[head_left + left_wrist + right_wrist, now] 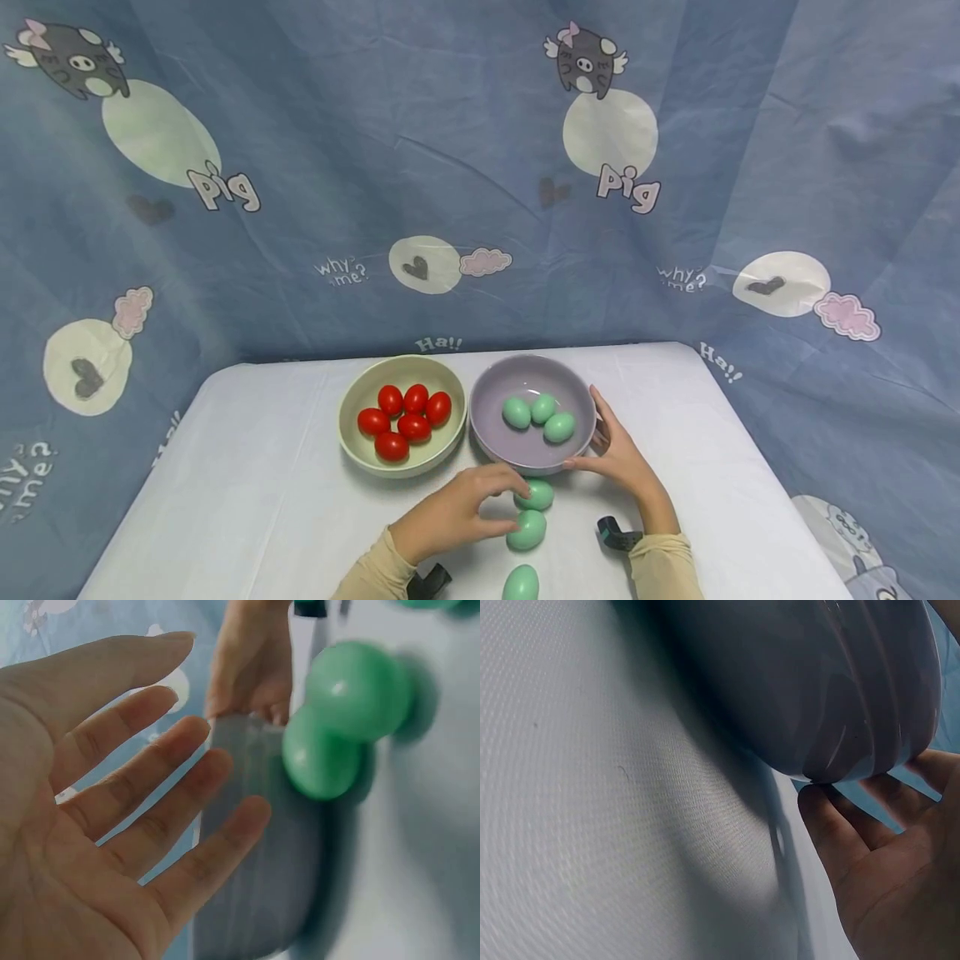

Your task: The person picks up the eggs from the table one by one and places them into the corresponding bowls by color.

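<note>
My left hand (pixel 472 508) reaches in from the front, its thumb and fingers parted beside two green eggs (pixel 527 531) on the table. In the left wrist view the fingers (pixel 161 817) are spread and hold nothing; the green eggs (pixel 360 690) lie beyond them. A purple bowl (pixel 487 417) stands just behind, with three green eggs (pixel 558 427) inside. My right hand (pixel 626 458) rests against the bowl's right side, thumb toward its front. In the right wrist view, fingertips touch the outer wall of the bowl (pixel 855 690).
Left of the purple bowl, almost touching it, a pale green bowl (pixel 348 429) holds several red eggs (pixel 392 447). One more green egg (pixel 521 583) lies at the near edge of view. A white cloth covers the table (pixel 247 467); a blue printed curtain (pixel 480 167) hangs behind.
</note>
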A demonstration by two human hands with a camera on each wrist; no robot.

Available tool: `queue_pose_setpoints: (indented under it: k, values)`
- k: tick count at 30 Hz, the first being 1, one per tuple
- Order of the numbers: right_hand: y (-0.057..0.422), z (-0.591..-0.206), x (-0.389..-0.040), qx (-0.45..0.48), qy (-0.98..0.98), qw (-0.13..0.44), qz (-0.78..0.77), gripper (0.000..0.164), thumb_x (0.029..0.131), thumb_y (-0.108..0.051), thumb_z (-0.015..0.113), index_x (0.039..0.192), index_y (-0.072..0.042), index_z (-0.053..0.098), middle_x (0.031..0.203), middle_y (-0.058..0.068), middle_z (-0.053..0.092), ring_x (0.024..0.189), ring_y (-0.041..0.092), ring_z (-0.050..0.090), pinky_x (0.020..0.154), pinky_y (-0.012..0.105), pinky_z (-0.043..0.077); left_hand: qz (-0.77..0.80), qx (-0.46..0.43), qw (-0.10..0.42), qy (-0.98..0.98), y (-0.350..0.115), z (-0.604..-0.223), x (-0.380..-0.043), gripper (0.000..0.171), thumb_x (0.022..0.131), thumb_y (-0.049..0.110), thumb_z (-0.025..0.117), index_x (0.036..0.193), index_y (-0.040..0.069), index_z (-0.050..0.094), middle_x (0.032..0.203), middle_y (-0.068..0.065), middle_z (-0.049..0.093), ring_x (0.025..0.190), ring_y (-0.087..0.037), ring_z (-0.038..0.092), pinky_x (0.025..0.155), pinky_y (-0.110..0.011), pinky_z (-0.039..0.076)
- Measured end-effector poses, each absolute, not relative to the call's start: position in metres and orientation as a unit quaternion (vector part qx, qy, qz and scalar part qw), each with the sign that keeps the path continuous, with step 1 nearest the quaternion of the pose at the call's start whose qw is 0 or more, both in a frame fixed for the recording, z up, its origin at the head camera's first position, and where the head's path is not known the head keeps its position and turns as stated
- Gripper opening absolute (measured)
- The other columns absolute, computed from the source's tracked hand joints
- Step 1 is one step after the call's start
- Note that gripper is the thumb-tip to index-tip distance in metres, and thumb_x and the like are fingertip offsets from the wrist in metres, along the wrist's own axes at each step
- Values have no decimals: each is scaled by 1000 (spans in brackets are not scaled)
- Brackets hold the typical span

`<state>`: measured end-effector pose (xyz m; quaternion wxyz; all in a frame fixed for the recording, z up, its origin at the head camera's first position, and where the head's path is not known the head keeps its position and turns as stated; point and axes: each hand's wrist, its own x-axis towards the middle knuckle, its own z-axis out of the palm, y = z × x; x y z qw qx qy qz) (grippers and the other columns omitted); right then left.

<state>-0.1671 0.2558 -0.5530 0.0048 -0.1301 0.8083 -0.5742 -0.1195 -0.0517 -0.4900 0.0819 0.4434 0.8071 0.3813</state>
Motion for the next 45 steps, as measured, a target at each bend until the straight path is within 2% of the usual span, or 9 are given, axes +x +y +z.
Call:
queue_pose_setpoints:
  k: [3,11,15,23,28,36,45]
  values:
    - [255,-553,-167,-133,808,2,-574,130,72,-11,94,167,-8,5,171,27,12,151,55,26,117,54,37,369,448,85,809,-51,-499,-109,32,90,21,81,120,17,69,123,11,68,118,-3,63,103,-24,55]
    - [255,-552,-168,-133,806,3,-577,131,72,-10,94,168,-17,5,172,25,11,152,54,25,118,52,36,351,466,99,806,-51,-516,-87,31,95,31,76,122,19,70,124,11,69,119,-1,61,103,-23,54]
    - [255,-552,-167,-131,807,4,-575,130,72,-10,94,168,-16,6,172,25,10,152,55,26,117,53,38,362,466,107,800,-51,-517,-80,31,95,28,76,124,18,69,123,10,69,118,-1,61,103,-22,54]
    - [255,-553,-167,-131,805,5,-579,130,72,-10,94,168,-16,6,172,25,10,152,55,25,117,53,38,374,456,158,792,-51,-522,-72,33,94,24,77,126,20,69,129,6,69,124,-2,58,106,-26,54]
    - [256,-553,-168,-133,805,5,-578,130,72,-10,94,168,-15,6,172,25,9,152,55,25,117,52,38,358,471,186,785,-49,-531,-69,37,91,22,79,126,20,68,126,10,69,123,0,57,103,-23,54]
    - [256,-554,-168,-134,805,2,-578,130,72,-9,94,167,-9,5,172,26,10,151,55,27,117,54,38,364,514,175,757,-47,-551,-67,32,95,23,76,125,15,70,129,2,67,123,-4,60,101,-19,53]
    - [256,-553,-168,-134,802,4,-582,130,72,-9,94,167,-10,5,172,25,9,152,55,25,118,53,37,361,519,164,757,-48,-567,-69,34,96,29,75,128,18,70,132,3,65,124,-5,60,102,-21,53]
